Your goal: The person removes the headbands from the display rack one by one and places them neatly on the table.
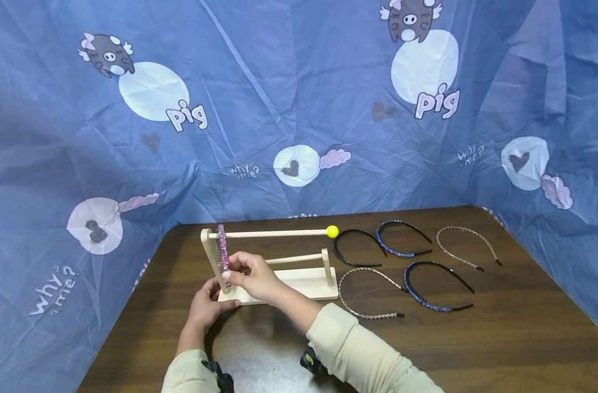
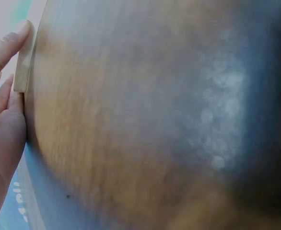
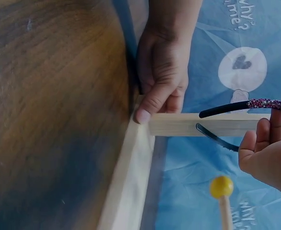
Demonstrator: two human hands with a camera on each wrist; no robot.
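A pale wooden headband stand (image 1: 303, 281) has an upper rod ending in a yellow ball (image 1: 332, 231) and a lower rod behind the base. On the upper rod, near the left post, hangs a pink glitter headband (image 1: 222, 245). My right hand (image 1: 254, 278) pinches its lower part between thumb and fingers. In the right wrist view, the headband's black ends (image 3: 217, 111) stick out past that hand, in front of the post. My left hand (image 1: 207, 308) grips the base's left end, thumb on top; the left wrist view has the thumb (image 2: 8, 50) along the wood edge.
To the right of the stand lie several headbands: a plain black one (image 1: 369, 265), two blue glitter ones, the nearer (image 1: 438, 309) and the farther (image 1: 399, 254), and two gold braided ones (image 1: 377, 316). A blue printed cloth (image 1: 259, 196) stands behind the brown table (image 1: 475, 349).
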